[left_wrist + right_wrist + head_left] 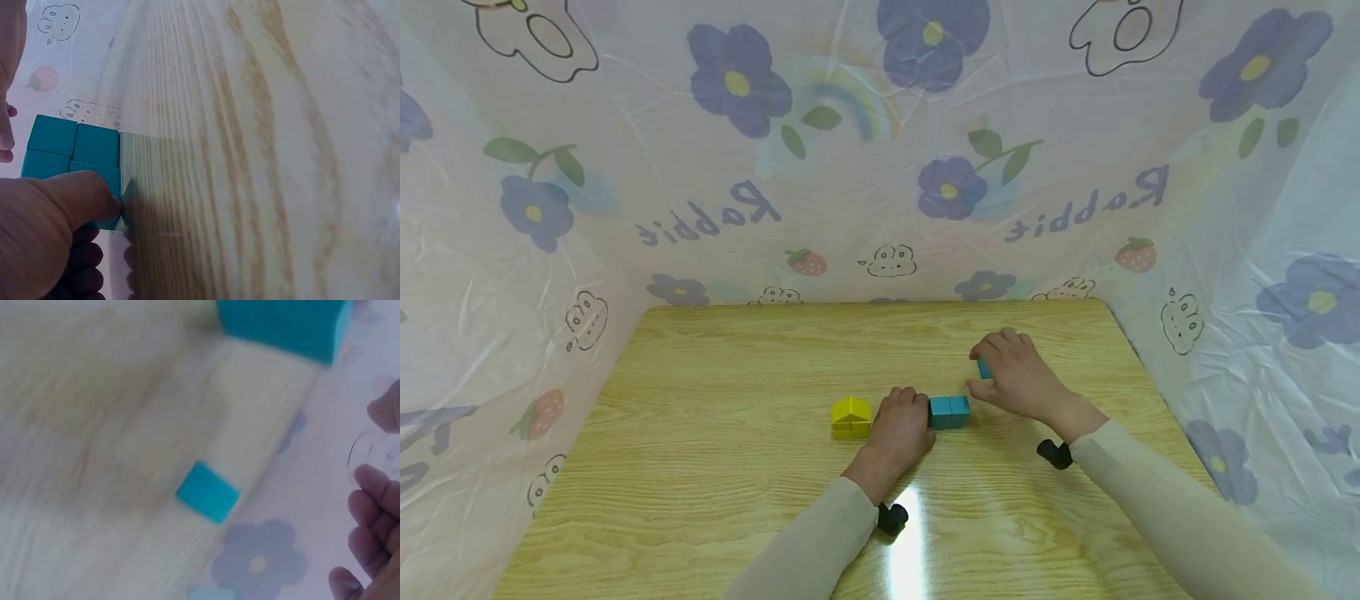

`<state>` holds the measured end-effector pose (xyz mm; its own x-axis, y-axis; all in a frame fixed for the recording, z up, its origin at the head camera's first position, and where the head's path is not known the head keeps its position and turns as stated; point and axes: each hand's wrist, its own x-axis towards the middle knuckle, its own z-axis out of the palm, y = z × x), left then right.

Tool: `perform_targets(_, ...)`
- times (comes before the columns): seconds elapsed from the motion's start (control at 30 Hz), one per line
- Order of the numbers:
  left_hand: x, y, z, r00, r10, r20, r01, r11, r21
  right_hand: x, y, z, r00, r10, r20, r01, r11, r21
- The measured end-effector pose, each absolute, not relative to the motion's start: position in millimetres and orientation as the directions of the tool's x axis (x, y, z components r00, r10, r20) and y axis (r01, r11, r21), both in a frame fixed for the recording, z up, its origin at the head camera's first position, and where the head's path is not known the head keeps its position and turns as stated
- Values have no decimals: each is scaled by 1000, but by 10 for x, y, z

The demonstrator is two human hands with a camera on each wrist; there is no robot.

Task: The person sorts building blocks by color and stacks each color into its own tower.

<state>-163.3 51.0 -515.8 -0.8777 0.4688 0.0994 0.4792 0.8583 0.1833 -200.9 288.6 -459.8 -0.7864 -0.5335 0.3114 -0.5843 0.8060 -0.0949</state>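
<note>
Teal cube-like blocks (949, 412) stand together in a small stack near the middle of the table, with seams between them in the left wrist view. My left hand (901, 429) holds the stack at its left end, the thumb (87, 197) pressed on its front face. Behind and to the right, my right hand (1017, 375) reaches over a separate teal block (985, 369), thumb and fingers spread apart. That small block (208, 492) lies on the table in the right wrist view, apart from the fingertips (372, 478).
Left of my left hand sits a yellow block group (851, 419) with a peaked top. The wood-grain table (715, 475) is bordered at the back and sides by a printed cloth (842, 175). Dark wrist camera pieces (892, 519) hang at both cuffs.
</note>
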Motion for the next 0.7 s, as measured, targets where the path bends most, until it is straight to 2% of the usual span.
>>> perform_targets(0.13, -1630, 504, -5157, -879, 468, 93, 478, 859, 186, -2143, 3004, -4617, -814, -484, 320, -528, 847, -61)
perform_targets(0.33, -1621, 500, -5153, -877, 471, 90, 480, 855, 197, -2264, 3144, -4761, -853, -459, 247, -472, 881, 5)
perform_targets(0.7, -1629, 499, -5158, -877, 472, 92, 480, 851, 211, -2377, 3196, -4910, -919, -365, 150, -367, 930, 16)
